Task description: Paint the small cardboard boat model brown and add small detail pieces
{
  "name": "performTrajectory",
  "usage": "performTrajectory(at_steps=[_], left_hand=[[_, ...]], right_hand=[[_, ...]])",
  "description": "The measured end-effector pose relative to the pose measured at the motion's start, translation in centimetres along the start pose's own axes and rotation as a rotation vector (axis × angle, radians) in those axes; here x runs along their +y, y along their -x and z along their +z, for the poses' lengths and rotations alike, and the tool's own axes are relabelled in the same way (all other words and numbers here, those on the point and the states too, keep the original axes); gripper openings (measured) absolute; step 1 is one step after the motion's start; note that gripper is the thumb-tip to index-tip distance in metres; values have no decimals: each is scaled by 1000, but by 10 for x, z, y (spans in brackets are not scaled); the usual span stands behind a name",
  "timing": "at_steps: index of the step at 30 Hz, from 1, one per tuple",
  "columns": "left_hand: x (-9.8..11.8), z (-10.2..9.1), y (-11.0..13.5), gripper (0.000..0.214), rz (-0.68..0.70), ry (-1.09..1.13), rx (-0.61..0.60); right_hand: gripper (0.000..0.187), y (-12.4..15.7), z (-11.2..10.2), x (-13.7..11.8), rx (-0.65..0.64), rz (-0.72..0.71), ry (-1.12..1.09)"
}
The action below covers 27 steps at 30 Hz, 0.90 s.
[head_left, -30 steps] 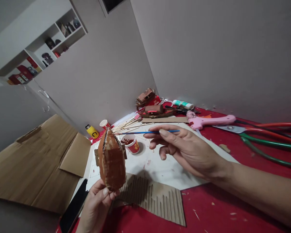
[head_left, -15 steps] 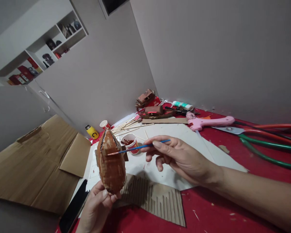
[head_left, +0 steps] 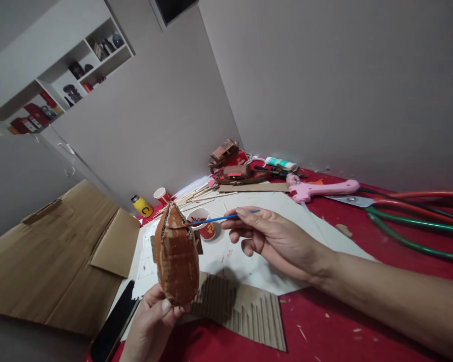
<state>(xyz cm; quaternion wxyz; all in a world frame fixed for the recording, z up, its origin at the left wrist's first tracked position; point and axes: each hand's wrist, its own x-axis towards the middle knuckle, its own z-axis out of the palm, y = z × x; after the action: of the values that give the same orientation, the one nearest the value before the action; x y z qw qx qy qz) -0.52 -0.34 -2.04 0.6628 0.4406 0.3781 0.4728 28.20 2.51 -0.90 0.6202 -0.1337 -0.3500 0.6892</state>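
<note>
My left hand [head_left: 156, 317] grips the lower end of a brown-painted cardboard boat [head_left: 179, 266], held upright with its pointed end up and its underside toward me. Pale unpainted streaks show on its surface. Between the thumb and fingers of my right hand [head_left: 262, 234] is a thin blue paintbrush [head_left: 219, 218]; its tip rests against the upper part of the boat. Behind the boat stands a red and white paper cup [head_left: 207, 230] with dark red-brown stains inside. A sheet of corrugated cardboard [head_left: 245, 311] lies below my hands.
White paper [head_left: 272, 201] covers part of the red table [head_left: 324, 327]. Large shears [head_left: 400, 203], a pink glue gun [head_left: 320, 188], thin sticks [head_left: 196, 193] and brown model boats [head_left: 236, 173] lie beyond. At left are a cardboard box [head_left: 53, 256], a black phone [head_left: 113, 322] and a yellow bottle [head_left: 141, 206].
The brush tip has moved up the boat toward its pointed end, and my right hand has shifted slightly. The boat has moved a little right and down in view.
</note>
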Motion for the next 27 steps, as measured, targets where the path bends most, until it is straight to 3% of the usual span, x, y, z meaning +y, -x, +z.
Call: performTrajectory(at_steps=[5,12,20,27], left_hand=[[0,0,-2,24,-7,-4,-21],[0,-2,-2,24,-11,15,-36],[1,1,-1,21,0,9,-14],[-1,0,0,22,5,12,-15]], right_hand=[[23,1,0,5,-25,49,-3],[27,-1,1,-7,112,-26,-33],[28,5,5,13,34,43,66],[23,5,5,3,8,-77,61]])
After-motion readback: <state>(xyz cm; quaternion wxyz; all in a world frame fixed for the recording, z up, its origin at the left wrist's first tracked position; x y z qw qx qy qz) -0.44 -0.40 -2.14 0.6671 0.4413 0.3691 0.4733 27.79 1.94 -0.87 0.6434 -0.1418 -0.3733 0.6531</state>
